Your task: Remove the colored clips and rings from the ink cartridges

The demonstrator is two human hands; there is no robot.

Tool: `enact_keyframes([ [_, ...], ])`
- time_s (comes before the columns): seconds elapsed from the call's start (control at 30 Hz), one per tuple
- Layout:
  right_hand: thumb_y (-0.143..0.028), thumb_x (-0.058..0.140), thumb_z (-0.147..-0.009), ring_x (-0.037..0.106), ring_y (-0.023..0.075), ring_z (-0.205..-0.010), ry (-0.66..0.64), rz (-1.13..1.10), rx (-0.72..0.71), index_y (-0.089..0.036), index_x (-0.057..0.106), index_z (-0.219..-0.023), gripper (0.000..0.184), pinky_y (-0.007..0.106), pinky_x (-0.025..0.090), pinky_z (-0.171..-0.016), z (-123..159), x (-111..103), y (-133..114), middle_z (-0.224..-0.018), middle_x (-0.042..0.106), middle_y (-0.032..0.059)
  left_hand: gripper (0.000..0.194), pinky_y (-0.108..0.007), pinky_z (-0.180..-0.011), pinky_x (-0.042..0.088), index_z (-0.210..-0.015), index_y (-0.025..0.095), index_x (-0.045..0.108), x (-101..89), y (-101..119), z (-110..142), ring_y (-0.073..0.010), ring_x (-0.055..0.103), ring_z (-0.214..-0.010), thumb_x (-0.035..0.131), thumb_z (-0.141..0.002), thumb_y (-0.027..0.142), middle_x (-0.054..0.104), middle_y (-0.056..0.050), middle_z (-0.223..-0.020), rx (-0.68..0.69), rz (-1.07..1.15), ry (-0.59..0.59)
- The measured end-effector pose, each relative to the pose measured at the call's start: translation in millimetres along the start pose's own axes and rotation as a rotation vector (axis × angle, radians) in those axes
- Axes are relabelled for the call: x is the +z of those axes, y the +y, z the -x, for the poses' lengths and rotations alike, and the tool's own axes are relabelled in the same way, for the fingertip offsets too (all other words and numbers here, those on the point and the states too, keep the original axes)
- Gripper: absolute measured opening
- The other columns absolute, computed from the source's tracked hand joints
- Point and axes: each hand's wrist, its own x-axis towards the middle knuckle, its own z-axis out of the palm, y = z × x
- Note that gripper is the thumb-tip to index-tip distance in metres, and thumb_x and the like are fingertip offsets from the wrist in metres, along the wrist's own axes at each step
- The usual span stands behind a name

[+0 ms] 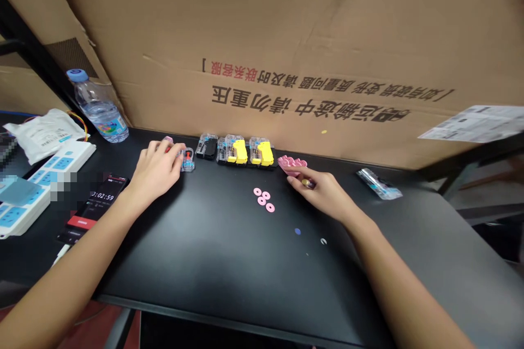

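My left hand (pixel 158 170) rests on the black table (pixel 229 262), fingers curled over a small clear cartridge with a red part (pixel 187 159). A black cartridge (pixel 207 146) and two yellow ones (pixel 239 151) (pixel 264 153) stand in a row to its right. My right hand (pixel 323 190) pinches a pink plastic piece (pixel 291 164) at its fingertips. Several small pink rings (pixel 264 199) lie on the table between my hands.
A large cardboard sheet (pixel 286 43) stands behind the table. At the left are a water bottle (pixel 98 106), a white packet (pixel 43 131), white power strips (pixel 36 185) and a phone showing a timer (pixel 96 207). A clear wrapped packet (pixel 379 184) lies at the right.
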Motion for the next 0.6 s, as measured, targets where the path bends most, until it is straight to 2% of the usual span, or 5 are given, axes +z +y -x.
enact_keyframes([
  [0.2, -0.049, 0.054, -0.099, 0.055, 0.0179, -0.051, -0.007, 0.045, 0.029, -0.020, 0.085, -0.119, 0.047, 0.032, 0.047, -0.058, 0, -1, -1, -0.062, 0.065, -0.0002, 0.049, -0.070, -0.112, 0.047, -0.149, 0.029, 0.064, 2.0, 13, 11, -0.0503, 0.041, -0.149, 0.048, -0.108, 0.051, 0.054, -0.013, -0.161, -0.018, -0.065, -0.075],
  [0.37, -0.049, 0.053, -0.102, 0.061, 0.0208, -0.053, -0.029, 0.098, 0.031, -0.018, 0.070, -0.147, 0.057, 0.033, 0.049, -0.058, -1, 5, -1, -0.063, 0.068, -0.0002, 0.061, -0.067, -0.116, 0.045, -0.164, 0.029, 0.049, 14.9, 7, 4, -0.0499, 0.041, -0.152, 0.048, -0.108, 0.055, 0.043, -0.012, -0.172, -0.038, -0.113, -0.086],
  [0.47, -0.044, 0.054, -0.103, 0.068, 0.0213, -0.061, 0.010, 0.098, 0.017, -0.017, 0.063, -0.152, 0.058, 0.033, 0.055, -0.066, -2, 8, -1, -0.074, 0.074, 0.0024, 0.059, -0.064, -0.116, 0.046, -0.166, 0.028, 0.047, 18.8, 2, -1, -0.0477, 0.043, -0.151, 0.042, -0.111, 0.049, 0.042, -0.011, -0.173, -0.036, -0.155, -0.064],
  [0.53, -0.039, 0.057, -0.102, 0.074, 0.0224, -0.070, 0.079, 0.089, -0.010, -0.018, 0.067, -0.145, 0.049, 0.035, 0.058, -0.073, -2, 9, -5, -0.086, 0.079, 0.0055, 0.057, -0.062, -0.115, 0.048, -0.166, 0.026, 0.048, 20.6, -2, -4, -0.0448, 0.047, -0.148, 0.038, -0.112, 0.041, 0.045, -0.012, -0.171, -0.021, -0.164, -0.044],
  [0.6, -0.032, 0.057, -0.101, 0.079, 0.0247, -0.084, 0.164, 0.100, -0.075, -0.021, 0.075, -0.126, 0.033, 0.037, 0.061, -0.079, -1, 11, -12, -0.098, 0.082, 0.0084, 0.057, -0.060, -0.115, 0.048, -0.165, 0.023, 0.048, 22.5, -5, -7, -0.0423, 0.048, -0.148, 0.036, -0.112, 0.036, 0.047, -0.014, -0.169, -0.001, -0.157, -0.027],
])
